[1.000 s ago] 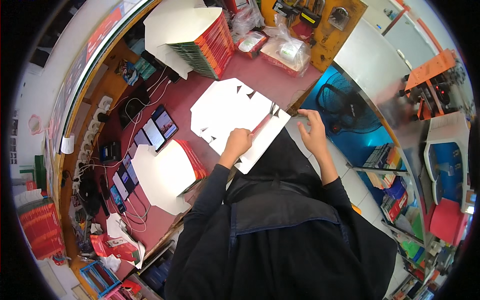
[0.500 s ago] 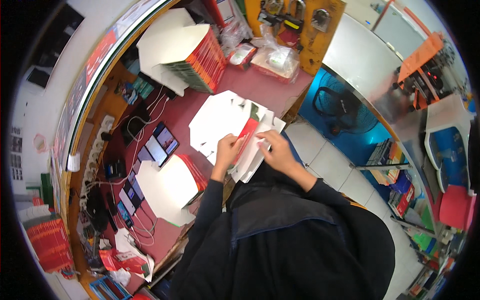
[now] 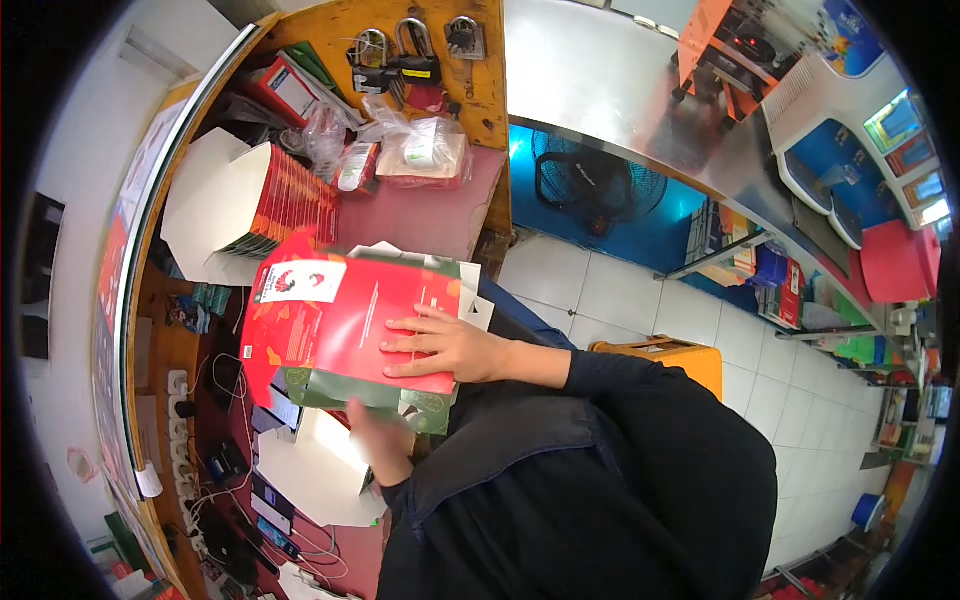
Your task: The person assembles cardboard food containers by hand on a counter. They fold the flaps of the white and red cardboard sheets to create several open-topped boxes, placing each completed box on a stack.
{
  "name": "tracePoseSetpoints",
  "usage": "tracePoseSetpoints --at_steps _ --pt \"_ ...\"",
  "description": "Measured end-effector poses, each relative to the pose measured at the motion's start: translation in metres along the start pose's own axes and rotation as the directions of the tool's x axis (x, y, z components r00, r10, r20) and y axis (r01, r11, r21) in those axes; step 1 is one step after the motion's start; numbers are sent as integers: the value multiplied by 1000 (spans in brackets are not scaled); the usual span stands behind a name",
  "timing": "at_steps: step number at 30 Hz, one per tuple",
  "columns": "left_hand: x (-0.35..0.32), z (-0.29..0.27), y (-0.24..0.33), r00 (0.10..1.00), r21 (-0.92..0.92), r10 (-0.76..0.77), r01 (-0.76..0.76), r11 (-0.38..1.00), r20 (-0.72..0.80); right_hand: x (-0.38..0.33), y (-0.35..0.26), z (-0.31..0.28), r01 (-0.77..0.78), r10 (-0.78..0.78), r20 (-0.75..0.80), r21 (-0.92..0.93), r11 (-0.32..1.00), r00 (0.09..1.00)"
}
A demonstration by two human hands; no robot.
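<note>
One carton [image 3: 350, 335] now red-side-up, two hands [image 3: 458, 350]

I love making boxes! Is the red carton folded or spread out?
The red carton is partly folded: its green side bends down, but its left flap spreads out.

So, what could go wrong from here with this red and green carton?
Possibly two things. The red and green carton overlaps the taller stack of cardboard blanks in view, so swinging it might nudge that stack. And the left hand is close to the lower white blanks, with smartphones just beyond; a bump could push blanks against them.
</note>
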State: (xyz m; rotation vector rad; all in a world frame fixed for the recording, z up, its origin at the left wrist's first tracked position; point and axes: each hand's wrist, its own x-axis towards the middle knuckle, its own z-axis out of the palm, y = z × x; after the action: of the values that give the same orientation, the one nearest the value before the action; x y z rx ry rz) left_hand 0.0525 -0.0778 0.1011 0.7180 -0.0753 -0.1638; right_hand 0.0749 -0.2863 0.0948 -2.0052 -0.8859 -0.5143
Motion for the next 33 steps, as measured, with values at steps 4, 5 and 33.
tracePoseSetpoints --at_steps 4,5,33 --pt "17 19 22 984 211 -27 65 975 -178 18 -23 -23 -31 32 -1 95 995 999" --pt "19 24 21 986 97 -15 31 995 -166 21 -20 -19 -65 85 -37 383 922 996" --pt "12 70 -16 944 163 327 -331 930 48 49 -54 -18 -119 128 37 -196 973 991"
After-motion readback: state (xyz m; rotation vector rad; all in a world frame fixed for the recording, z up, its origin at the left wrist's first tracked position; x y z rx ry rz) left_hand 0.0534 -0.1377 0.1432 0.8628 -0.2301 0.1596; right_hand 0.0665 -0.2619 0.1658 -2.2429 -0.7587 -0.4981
